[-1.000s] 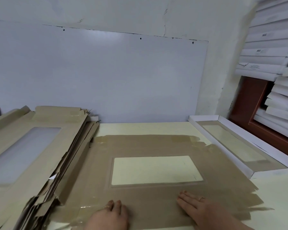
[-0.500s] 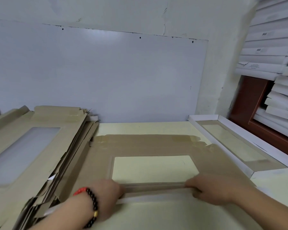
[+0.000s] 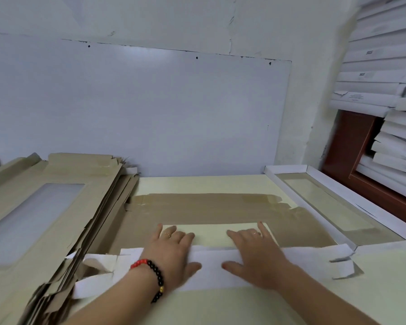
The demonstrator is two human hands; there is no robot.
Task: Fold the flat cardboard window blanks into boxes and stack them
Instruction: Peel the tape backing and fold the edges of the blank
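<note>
Pressing near flap (image 3: 220,266) of window blank (image 3: 211,209) flat, white underside up, folded over toward the window opening. Left hand (image 3: 171,252) and right hand (image 3: 256,256) both laid flat on the fold, fingers straight and spread, fingertips reaching onto clear window film (image 3: 211,231); nothing gripped, nothing pinched. Blank lying brown side up in middle of cream table (image 3: 197,184), between leaning pile of unfolded blanks (image 3: 56,207) at left and one finished white box (image 3: 338,207) at right, its near right edge just beside that box. More white boxes stacked on shelf (image 3: 384,78) far right. Beaded bracelet (image 3: 155,275) on left wrist. Judged handling: thin card, light, stiff across panels but bending readily along scored lines; side tabs floppy, likely to tear or crumple if pulled. Window film probably easy to dent or smudge, so better pressed lightly. Best hold judged to be along flap edges near the crease, both hands spread wide, not by the small corner tabs (image 3: 340,266). Fold at an early step; far and side flaps not yet raised.
</note>
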